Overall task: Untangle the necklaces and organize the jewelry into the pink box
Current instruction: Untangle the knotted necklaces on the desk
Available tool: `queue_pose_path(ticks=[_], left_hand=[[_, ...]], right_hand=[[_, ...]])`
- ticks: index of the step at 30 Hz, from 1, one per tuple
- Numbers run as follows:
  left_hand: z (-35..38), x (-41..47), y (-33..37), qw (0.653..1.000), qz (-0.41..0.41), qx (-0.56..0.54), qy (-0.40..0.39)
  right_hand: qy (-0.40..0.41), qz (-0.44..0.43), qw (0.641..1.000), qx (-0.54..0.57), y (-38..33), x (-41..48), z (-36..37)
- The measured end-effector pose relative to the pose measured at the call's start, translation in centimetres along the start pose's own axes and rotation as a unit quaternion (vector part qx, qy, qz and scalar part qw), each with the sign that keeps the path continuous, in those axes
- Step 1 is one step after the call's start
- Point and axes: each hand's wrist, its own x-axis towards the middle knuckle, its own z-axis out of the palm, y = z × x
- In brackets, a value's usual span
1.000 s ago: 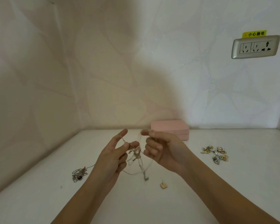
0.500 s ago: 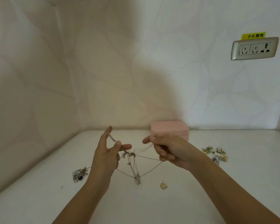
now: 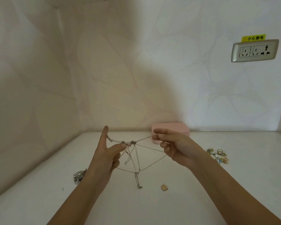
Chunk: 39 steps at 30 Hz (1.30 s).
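Aloft, tangled necklaces (image 3: 133, 142), stretched between fingers (image 3: 162, 132)

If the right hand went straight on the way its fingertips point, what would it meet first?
Probably the knotted clump of thin silver necklace chains strung between the hands, then the left hand. The right hand points leftward; the closed pink box behind it looks off that line, though depth is unclear.

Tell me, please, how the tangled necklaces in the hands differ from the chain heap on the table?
The tangled necklaces hang in the air, held by the left hand and right hand; the chain heap lies on the table. The necklaces are stretched in taut lines; the heap is bunched. Both are outside the pink box.
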Motion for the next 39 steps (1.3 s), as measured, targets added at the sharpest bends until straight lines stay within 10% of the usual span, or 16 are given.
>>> queue_pose_path(ticks=[9,17,28,39], left_hand=[[0.2,-0.3,0.3,0.998,0.019,0.0,-0.059],[-0.6,-0.7,1.4,0.981,-0.051,-0.088,-0.164],[-2.9,0.2,2.4,0.877,-0.088,-0.297,-0.367],[-1.5,-0.7,2.5,0.989,-0.017,0.027,-0.147]], right_hand=[[0.026,-0.049,0.893,-0.447,1.8,0.0,0.4],[-0.219,-0.043,0.912,-0.345,4.9,-0.4,3.2],[-0.248,-0.011,0.928,-0.277,4.8,-0.2,3.1],[-0.097,-0.123,0.905,-0.397,1.0,-0.9,1.5]])
